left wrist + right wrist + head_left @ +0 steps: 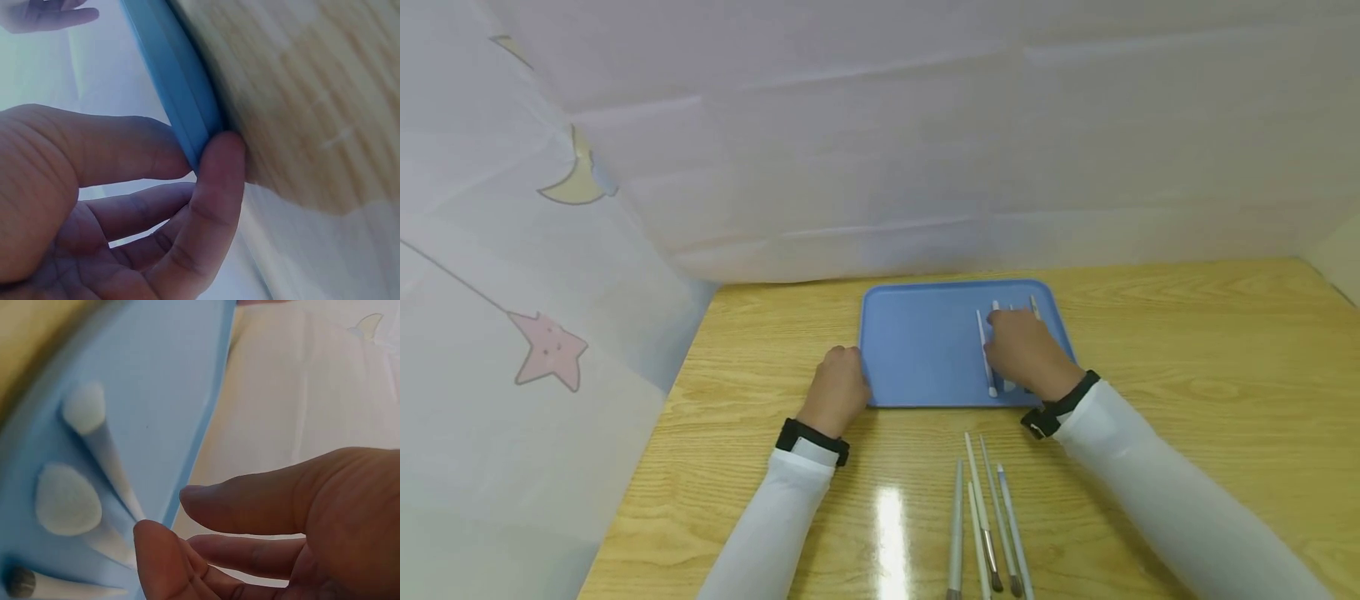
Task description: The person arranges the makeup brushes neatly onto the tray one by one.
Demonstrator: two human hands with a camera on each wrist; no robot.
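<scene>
A blue tray [925, 350] lies on the wooden table [1187, 350]. My left hand [842, 383] grips its near left corner, thumb and fingers [219, 187] pinching the tray's rim [169, 69]. My right hand [1018, 350] hovers over several white brushes [983, 354] lying side by side in the tray's right half. In the right wrist view the thumb tip touches the thin end of one white brush [109, 453], and the forefinger [250, 500] is stretched just above it with a small gap. Part of the brushes is hidden under that hand.
Several more brushes [988, 517] lie side by side on the table in front of the tray, near the front edge. A pale cloth wall [880, 167] closes the back and the left side, printed with a star [550, 350] and a moon.
</scene>
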